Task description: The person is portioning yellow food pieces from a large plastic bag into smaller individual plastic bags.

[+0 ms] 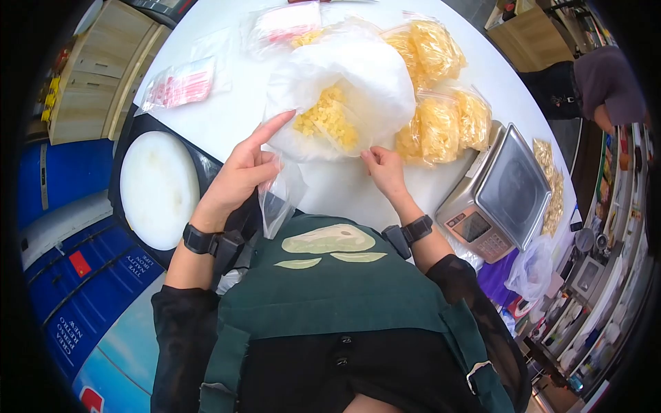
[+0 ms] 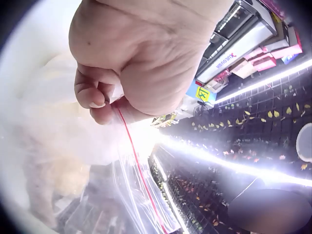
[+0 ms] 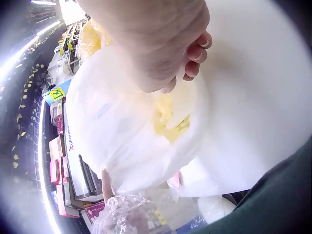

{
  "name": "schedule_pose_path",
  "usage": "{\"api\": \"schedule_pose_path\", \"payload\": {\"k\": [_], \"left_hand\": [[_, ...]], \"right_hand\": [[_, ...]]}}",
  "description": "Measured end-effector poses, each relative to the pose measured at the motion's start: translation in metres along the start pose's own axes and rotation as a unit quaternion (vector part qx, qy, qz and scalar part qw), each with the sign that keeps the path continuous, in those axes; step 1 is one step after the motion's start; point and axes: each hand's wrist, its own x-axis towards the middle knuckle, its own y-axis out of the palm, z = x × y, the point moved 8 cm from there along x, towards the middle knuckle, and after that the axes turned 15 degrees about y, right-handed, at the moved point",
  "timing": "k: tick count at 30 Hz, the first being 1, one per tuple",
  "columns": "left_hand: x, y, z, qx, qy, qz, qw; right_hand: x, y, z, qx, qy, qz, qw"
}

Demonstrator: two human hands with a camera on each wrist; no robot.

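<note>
A large white plastic bag (image 1: pixel 379 76) stands with its mouth open, yellow chunks (image 1: pixel 327 120) inside. My left hand (image 1: pixel 237 172) pinches a small clear zip bag (image 1: pixel 281 199) between thumb and curled fingers, its index finger stretched to the white bag's left rim. In the left wrist view, the left hand (image 2: pixel 141 58) holds the clear bag (image 2: pixel 141 180) by its red-lined edge. My right hand (image 1: pixel 385 172) is at the white bag's near right rim, thumb and fingers together; the right wrist view shows the right hand (image 3: pixel 161 48) with curled fingers over the white bag (image 3: pixel 117 131).
Filled yellow bags (image 1: pixel 437 124) are grouped right of the white bag, beside a scale (image 1: pixel 513 189). Empty zip bags (image 1: pixel 180 86) lie at the left and more (image 1: pixel 286 24) at the back. A round white board (image 1: pixel 158 189) is at the left. Another person (image 1: pixel 609 86) stands at the right.
</note>
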Motion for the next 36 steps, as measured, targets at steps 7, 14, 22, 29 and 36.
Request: {"api": "schedule_pose_path", "payload": {"k": [7,14,22,29,36], "left_hand": [[0.013,-0.009,-0.012,0.025,0.036,-0.047,0.998],[0.028,-0.019,-0.041,0.221,0.088,-0.027,0.971],[0.062,0.017,-0.037,0.476,0.105,0.163,0.858],[0.086,-0.003,-0.036,0.398,0.025,0.086,0.913],[0.064,-0.002,-0.027,0.055,-0.029,0.052,0.997]], "right_hand": [[-0.019,-0.009,0.036,-0.121,0.015,-0.03,0.992],[-0.018,-0.014,0.031,-0.079,0.005,-0.028,0.996],[-0.012,-0.006,0.015,-0.038,0.016,0.007,0.999],[-0.024,-0.024,0.039,-0.104,0.011,-0.094,0.99],[-0.024,-0.011,0.045,-0.12,0.003,-0.07,0.99]]}}
